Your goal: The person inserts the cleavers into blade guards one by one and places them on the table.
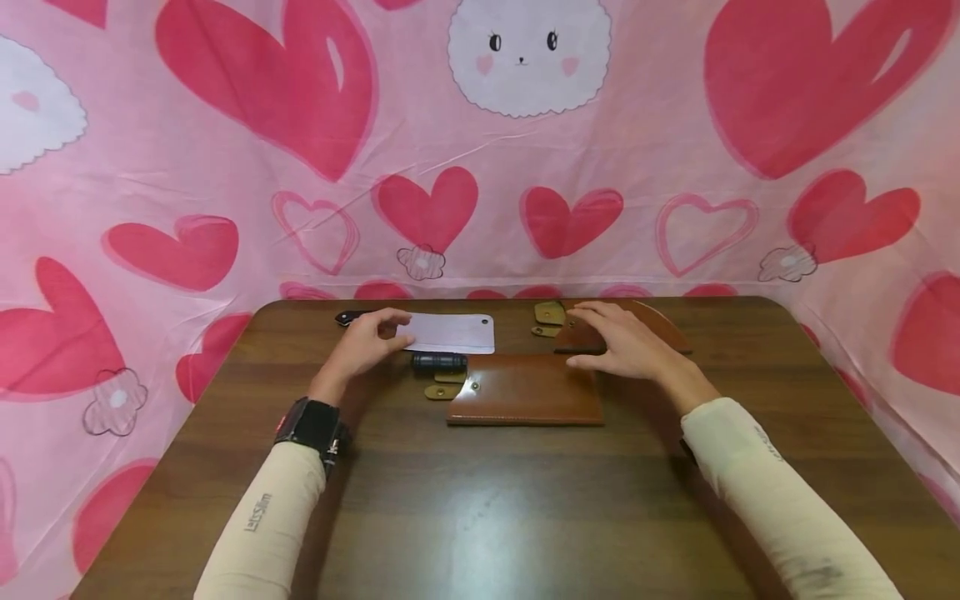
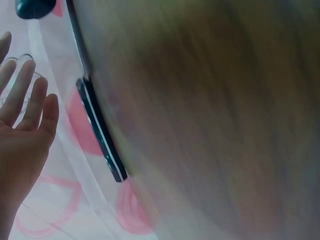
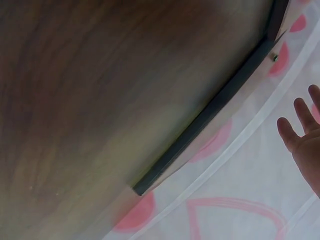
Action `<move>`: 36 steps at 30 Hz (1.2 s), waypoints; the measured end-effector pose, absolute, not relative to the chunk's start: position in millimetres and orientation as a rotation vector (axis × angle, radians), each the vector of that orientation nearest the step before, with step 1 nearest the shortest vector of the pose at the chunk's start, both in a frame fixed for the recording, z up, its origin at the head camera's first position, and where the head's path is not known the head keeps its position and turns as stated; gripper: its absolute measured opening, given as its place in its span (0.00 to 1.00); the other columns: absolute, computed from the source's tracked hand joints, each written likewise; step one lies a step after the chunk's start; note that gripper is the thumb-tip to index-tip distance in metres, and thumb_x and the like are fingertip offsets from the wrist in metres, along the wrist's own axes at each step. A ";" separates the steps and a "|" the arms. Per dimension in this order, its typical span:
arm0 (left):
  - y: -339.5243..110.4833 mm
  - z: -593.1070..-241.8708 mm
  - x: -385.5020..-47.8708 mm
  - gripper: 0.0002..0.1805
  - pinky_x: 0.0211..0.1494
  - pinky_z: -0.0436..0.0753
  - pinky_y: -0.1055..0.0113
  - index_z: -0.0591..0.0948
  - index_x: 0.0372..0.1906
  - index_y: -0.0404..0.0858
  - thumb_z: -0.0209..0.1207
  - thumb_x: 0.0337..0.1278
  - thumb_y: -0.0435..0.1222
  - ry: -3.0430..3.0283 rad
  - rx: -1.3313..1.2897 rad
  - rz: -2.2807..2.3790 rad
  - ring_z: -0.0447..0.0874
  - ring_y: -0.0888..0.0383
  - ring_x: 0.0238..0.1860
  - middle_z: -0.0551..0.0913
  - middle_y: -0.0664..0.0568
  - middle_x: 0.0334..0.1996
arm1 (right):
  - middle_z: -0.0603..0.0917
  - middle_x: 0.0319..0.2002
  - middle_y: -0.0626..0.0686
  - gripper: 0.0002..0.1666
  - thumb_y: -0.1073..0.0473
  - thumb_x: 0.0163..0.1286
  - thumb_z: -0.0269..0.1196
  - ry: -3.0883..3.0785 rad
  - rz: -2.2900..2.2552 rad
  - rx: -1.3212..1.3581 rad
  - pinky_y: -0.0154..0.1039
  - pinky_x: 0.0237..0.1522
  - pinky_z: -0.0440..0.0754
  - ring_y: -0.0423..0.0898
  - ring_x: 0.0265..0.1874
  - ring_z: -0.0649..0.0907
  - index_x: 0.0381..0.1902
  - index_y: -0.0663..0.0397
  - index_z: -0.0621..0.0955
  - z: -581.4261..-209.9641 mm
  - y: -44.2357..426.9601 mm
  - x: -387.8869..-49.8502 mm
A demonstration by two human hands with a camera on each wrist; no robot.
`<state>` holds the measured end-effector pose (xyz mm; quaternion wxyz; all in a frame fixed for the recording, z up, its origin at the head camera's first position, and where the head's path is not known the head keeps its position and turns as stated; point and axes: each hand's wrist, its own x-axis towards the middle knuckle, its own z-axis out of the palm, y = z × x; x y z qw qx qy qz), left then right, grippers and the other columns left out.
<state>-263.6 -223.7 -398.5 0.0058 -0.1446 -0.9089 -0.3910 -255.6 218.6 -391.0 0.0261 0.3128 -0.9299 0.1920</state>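
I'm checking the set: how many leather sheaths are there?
2: the near sheath, between the hands; the far sheath, behind it, partly hidden by the right hand.

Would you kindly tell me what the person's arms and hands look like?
The left sleeve and right sleeve are cream-coloured, long and close-fitting, both with dark markings. A black wristband sits beyond the left cuff. The left hand and right hand wear no gloves.

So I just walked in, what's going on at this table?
Someone's left hand is open over a cleaver, and their right hand is open over the near brown sheath and the far sheath. Neither hand seems to grip anything. The cleaver lies outside both sheaths on the table, and a black cylinder sits by the near sheath's corner.
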 end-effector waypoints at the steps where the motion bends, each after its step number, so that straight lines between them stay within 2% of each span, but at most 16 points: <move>1: -225.8 -398.8 -264.2 0.23 0.63 0.75 0.45 0.81 0.60 0.32 0.68 0.63 0.38 -2.845 -0.446 -1.229 0.78 0.40 0.56 0.82 0.38 0.55 | 0.70 0.70 0.61 0.51 0.35 0.61 0.72 -2.879 0.590 0.965 0.66 0.67 0.61 0.61 0.69 0.68 0.72 0.58 0.71 -390.8 220.5 -257.0; 11: -247.1 -397.5 -272.2 0.22 0.61 0.75 0.46 0.81 0.58 0.30 0.68 0.62 0.34 -2.835 -0.372 -1.235 0.79 0.40 0.54 0.83 0.36 0.54 | 0.69 0.71 0.64 0.52 0.41 0.58 0.75 -2.883 0.520 0.953 0.68 0.68 0.58 0.64 0.71 0.65 0.73 0.62 0.69 -397.8 241.5 -268.5; 24: -261.2 -404.7 -299.8 0.23 0.68 0.68 0.43 0.81 0.59 0.33 0.67 0.62 0.40 -2.886 -0.311 -1.154 0.76 0.40 0.58 0.82 0.37 0.56 | 0.62 0.74 0.69 0.61 0.37 0.56 0.76 -3.057 0.564 0.788 0.72 0.68 0.53 0.69 0.72 0.59 0.76 0.63 0.63 -402.2 265.8 -285.8; 29: -262.6 -405.1 -306.5 0.22 0.66 0.69 0.43 0.81 0.58 0.31 0.67 0.62 0.38 -2.850 -0.272 -1.171 0.76 0.38 0.58 0.82 0.35 0.55 | 0.62 0.74 0.68 0.65 0.34 0.53 0.76 -3.072 0.537 0.789 0.71 0.68 0.55 0.67 0.73 0.60 0.77 0.63 0.61 -399.8 268.2 -297.3; 36: -263.6 -409.2 -313.1 0.24 0.68 0.67 0.41 0.80 0.62 0.34 0.66 0.62 0.38 -2.913 -0.213 -1.125 0.72 0.38 0.62 0.78 0.36 0.61 | 0.63 0.73 0.68 0.67 0.34 0.50 0.78 -3.055 0.537 0.798 0.71 0.67 0.58 0.67 0.72 0.62 0.76 0.62 0.61 -410.7 271.9 -305.1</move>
